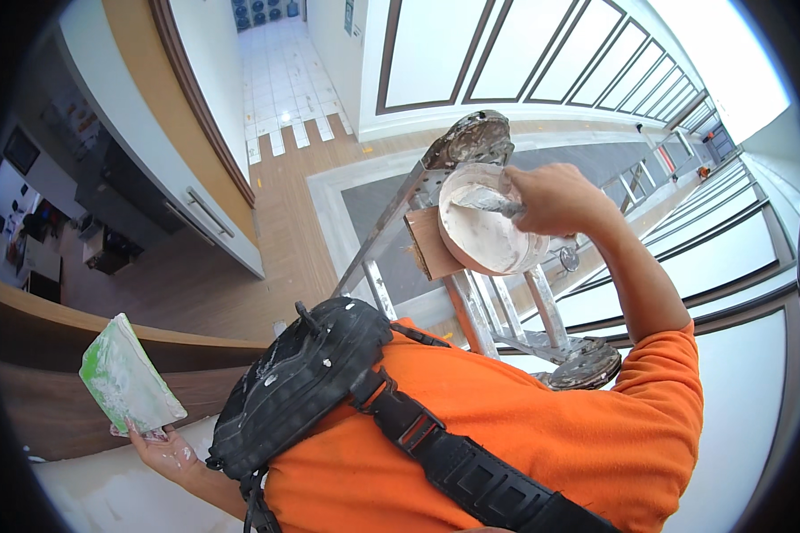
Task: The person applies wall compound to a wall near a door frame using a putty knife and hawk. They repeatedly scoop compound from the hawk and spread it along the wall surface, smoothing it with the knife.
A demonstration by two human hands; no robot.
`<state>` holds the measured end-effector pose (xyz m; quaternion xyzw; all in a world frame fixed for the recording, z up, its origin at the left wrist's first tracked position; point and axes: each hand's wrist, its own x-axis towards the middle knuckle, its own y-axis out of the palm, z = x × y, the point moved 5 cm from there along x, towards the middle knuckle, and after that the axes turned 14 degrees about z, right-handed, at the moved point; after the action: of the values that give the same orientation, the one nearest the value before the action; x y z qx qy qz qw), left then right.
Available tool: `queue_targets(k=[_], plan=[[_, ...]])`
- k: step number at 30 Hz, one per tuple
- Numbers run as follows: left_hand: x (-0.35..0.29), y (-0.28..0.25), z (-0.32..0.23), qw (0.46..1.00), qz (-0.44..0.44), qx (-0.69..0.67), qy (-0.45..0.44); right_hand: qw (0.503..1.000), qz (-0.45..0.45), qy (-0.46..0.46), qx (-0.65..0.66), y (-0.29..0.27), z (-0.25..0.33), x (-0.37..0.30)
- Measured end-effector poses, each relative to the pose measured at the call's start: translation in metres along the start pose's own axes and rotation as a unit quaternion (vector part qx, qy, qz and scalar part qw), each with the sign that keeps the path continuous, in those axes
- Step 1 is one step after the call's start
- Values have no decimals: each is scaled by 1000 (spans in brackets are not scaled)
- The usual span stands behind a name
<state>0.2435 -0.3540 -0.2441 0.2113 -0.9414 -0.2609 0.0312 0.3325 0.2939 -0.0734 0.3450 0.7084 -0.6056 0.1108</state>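
Right hand [556, 197] closed round putty knife [489, 203] in round white plaster tub [489, 231]: wet, heavy, slippery. Left hand [164, 451] pinches smeared green hawk board [129, 377], stiff, by its lower edge.

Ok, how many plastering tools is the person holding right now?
2: a green-and-white plaster-smeared board in the left hand, low left, and a putty knife in the right hand, dipped into the white bucket.

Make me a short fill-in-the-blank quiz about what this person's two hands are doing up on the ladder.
1. The right hand dips a putty knife into a round tub of ____ paste.
2. The left hand holds a flat board with a ____ edge.
3. The tub rests on top of a metal ____.
4. The person's shirt is ____.

Missing words: white; green; ladder; orange
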Motion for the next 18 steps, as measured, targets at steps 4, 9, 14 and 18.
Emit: queue_targets(k=[4, 9, 14, 18], plan=[[-1, -1, 2, 1000, 27, -6, 8, 998, -27, -50, -1, -3, 3, 6], [9, 33, -6, 998, 55, 35, -1, 997, -71, 20, 36, -1, -19, 9], [10, 160, -14, 953, 291, 80, -12, 931, -246, -13, 268, -25, -85, 8], [-25, 304, -15, 889, 436, 140, -1, 928, -286, 9, 240, -24, -80, -9]])
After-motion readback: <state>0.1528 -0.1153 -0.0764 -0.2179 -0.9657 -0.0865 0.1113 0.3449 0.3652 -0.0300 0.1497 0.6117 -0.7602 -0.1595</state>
